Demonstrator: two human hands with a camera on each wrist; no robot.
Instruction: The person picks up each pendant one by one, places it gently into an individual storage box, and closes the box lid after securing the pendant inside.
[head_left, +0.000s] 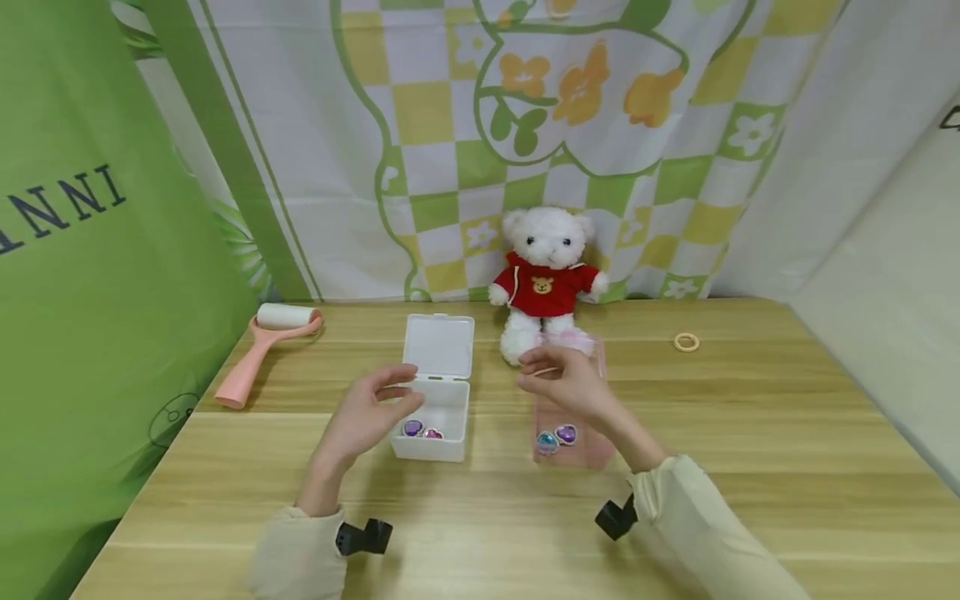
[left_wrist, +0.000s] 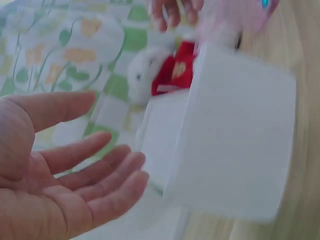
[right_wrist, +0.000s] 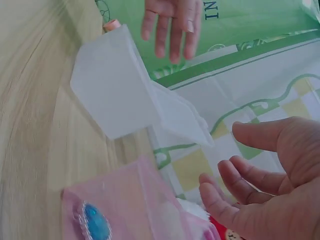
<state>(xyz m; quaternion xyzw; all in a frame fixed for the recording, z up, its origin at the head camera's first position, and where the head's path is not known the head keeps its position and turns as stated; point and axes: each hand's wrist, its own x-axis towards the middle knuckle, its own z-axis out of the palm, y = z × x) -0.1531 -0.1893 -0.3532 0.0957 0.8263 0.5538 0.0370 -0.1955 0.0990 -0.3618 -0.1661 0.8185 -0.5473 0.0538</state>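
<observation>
Tabletop (head_left: pixel 495 533) of pale wood fronts a checked curtain (head_left: pixel 420 112); left hand (head_left: pixel 366 414) and right hand (head_left: pixel 570 385) hover, fingers (left_wrist: pixel 117 197) released.

Left hand (head_left: pixel 366 417) beside the lidded white box (head_left: pixel 429 451), right hand (head_left: pixel 567 383) above the pink container (head_left: pixel 591 450)

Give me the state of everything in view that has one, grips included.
White plastic box: lid open, purple gem and pink gem inside.
Translucent pink plastic container: appears open, blue gem and second purple gem inside.
Red-clad white plush bear: upright.
Pink-and-white roller: lying down.
Small tan ring: lying flat.
Left grip: empty, relaxed.
Right grip: empty, relaxed.
</observation>
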